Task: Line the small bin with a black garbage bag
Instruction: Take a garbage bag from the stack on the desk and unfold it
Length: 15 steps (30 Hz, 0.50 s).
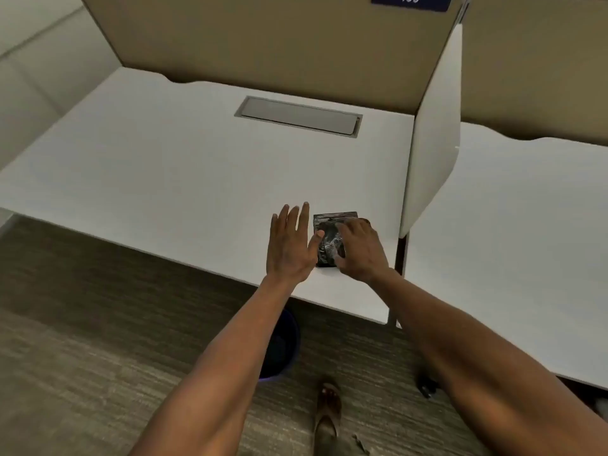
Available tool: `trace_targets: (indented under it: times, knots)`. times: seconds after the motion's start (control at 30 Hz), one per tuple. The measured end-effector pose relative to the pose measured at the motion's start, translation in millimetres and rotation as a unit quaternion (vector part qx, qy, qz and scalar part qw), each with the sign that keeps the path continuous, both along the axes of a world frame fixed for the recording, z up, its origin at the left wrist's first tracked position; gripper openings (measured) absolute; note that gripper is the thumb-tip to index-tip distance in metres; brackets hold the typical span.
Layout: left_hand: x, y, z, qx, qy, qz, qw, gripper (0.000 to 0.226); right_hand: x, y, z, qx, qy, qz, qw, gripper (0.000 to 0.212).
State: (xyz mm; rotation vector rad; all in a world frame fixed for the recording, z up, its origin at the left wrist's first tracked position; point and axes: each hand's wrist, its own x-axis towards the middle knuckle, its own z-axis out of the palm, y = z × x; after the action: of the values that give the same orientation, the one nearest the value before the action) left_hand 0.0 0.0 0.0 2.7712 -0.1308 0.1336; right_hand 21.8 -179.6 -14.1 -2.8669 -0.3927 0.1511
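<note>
Both hands work near the front right corner of the tabletop. Left hand lies flat with fingers spread wide and straight, palm down, holding nothing; its thumb tip reaches the left edge of the bag. Right hand rests on the right side of the bag with fingers curled over it, pressing or gripping the plastic; whether the fingers close around a fold cannot be told. Both forearms are bare and extend from the bottom of the view. Carpet, grey-brown and streaked, fills the lower left. Tabletop is white and spans the centre, with its front edge running diagonally down to the right. Tan partition stands upright along the rear edge. Second white tabletop lies to the right, apart from the first. White divider stands upright between the two. Grey cable hatch is set flush into the first tabletop near the rear. Bin, dark blue and round, stands on the carpet under the front edge of the tabletop, partly hidden by the left forearm; its inside is dark and no liner can be made out. Blue label sits at the top of the partition. Shoe, brown, is on the carpet below the bin. Bag is black, glossy and folded into a small flat rectangle, lying on the tabletop between the hands.
</note>
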Motion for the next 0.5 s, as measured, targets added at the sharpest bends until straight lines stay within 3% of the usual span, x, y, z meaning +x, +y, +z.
trace_targets:
  times: [0.23, 0.5]
  knots:
    - [5, -10, -28, -0.004, 0.037, 0.013, 0.999, 0.071, 1, 0, -37, -0.078, 0.052, 0.026, 0.995, 0.071]
    - [0, 6, -39, -0.029, 0.033, 0.019, 0.999, 0.074, 7, -11, -51, -0.031, 0.026, 0.008, 0.999, 0.052]
